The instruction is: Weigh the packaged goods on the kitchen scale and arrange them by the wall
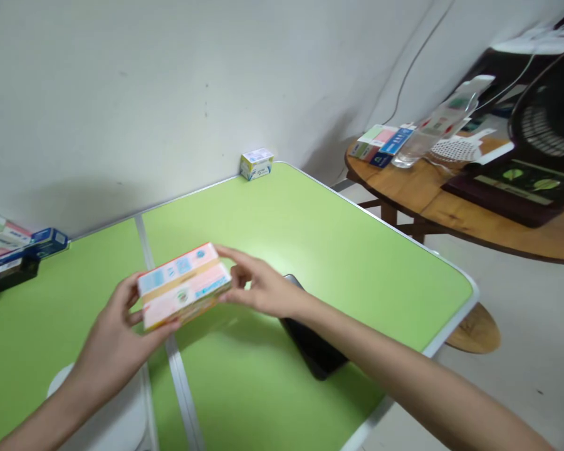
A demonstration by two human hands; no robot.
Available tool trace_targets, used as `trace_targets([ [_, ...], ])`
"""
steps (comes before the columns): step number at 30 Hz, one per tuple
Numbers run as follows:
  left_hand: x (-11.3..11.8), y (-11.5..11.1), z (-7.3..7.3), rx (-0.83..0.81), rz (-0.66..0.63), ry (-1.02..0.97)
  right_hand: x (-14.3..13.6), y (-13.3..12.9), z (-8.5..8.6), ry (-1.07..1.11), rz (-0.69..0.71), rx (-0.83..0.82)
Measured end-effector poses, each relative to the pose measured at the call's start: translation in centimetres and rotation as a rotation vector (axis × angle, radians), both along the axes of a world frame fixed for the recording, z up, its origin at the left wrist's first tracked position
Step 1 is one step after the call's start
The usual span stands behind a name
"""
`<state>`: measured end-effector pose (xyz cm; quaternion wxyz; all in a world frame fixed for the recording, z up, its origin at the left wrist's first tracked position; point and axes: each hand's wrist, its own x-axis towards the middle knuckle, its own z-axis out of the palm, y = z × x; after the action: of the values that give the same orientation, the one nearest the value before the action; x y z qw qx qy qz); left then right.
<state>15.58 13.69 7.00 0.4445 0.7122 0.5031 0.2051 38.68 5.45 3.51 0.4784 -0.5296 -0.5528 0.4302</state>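
A pink and white box [184, 285] with a tan band and blue print is held above the green table [357, 275]. My left hand [122, 326] grips its left end, thumb along the near side. At the right end, my right hand [258, 282] pinches the box between thumb and fingers. Beneath my right forearm lies a black phone [314, 351], partly hidden by the arm.
A small yellow and white box [256, 164] stands at the table's back corner. Several boxes [16, 250] lie at the left. On a wooden table [418, 194] at the right are boxes, a plastic bottle [416, 147] and a dark appliance [512, 188].
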Motion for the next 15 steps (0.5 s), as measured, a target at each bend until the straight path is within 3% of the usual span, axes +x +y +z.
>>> trace_targets([
  [3,10.3,2.2,-0.9,-0.019,-0.084,-0.194,6.2,0.8,-2.0,0.018,-0.245,0.050],
  [8,24.7,6.6,-4.9,0.113,-0.176,-0.328,16.0,5.1,-5.2,-0.013,-0.540,0.152],
  [11,30.7,8.9,-6.3,0.168,-0.154,-0.333,21.2,8.3,-6.4,-0.026,-0.612,0.170],
  [15,35.4,11.4,-7.0,0.195,-0.136,-0.337,25.9,11.7,-8.0,-0.048,-0.663,0.167],
])
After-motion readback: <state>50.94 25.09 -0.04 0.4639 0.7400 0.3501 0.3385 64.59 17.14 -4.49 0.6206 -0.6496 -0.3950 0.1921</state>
